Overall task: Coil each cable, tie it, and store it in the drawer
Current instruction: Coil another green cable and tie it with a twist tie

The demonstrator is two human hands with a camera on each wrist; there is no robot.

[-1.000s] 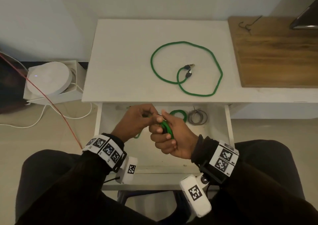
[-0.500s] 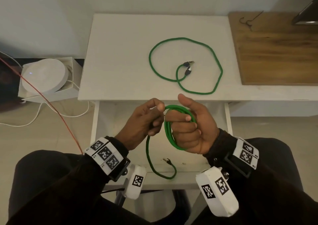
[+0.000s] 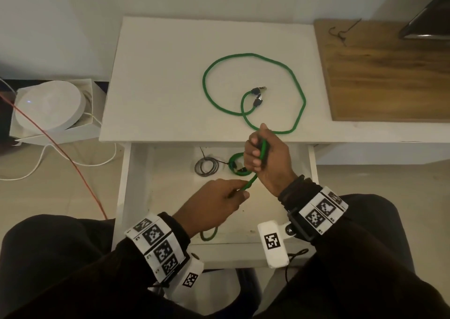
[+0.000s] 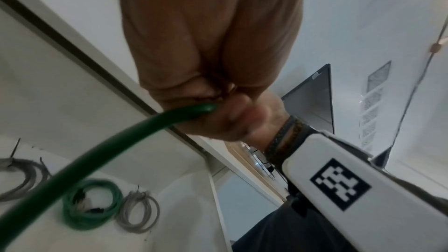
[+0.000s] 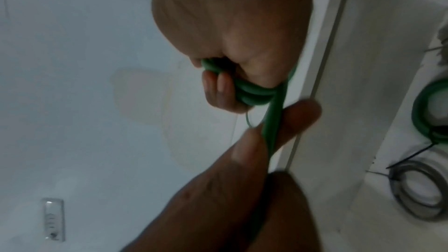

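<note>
My right hand (image 3: pixel 256 153) is raised over the open drawer (image 3: pixel 136 196) and grips a small coil of green cable (image 5: pixel 252 93) in its fist. One strand (image 3: pixel 252 181) runs down from the coil to my left hand (image 3: pixel 239 194), which pinches it between thumb and fingers. The cable's tail (image 3: pixel 208 234) loops out from under my left wrist. A second green cable (image 3: pixel 253 92) lies loose in a wide loop on the white tabletop, its two plugs near the middle. A tied green coil (image 3: pixel 234 165) and a grey coil (image 3: pixel 205 166) lie at the back of the drawer.
A wooden board (image 3: pixel 384 75) with a dark twist tie (image 3: pixel 341 32) sits on the right of the counter. On the floor to the left, a round white device (image 3: pixel 48 106) sits among white cords and a red wire (image 3: pixel 60 148). My knees flank the drawer.
My right hand has turned and lifted the coil toward the table edge. My left hand has slid down the strand toward me, so the cable now stretches between both hands.
</note>
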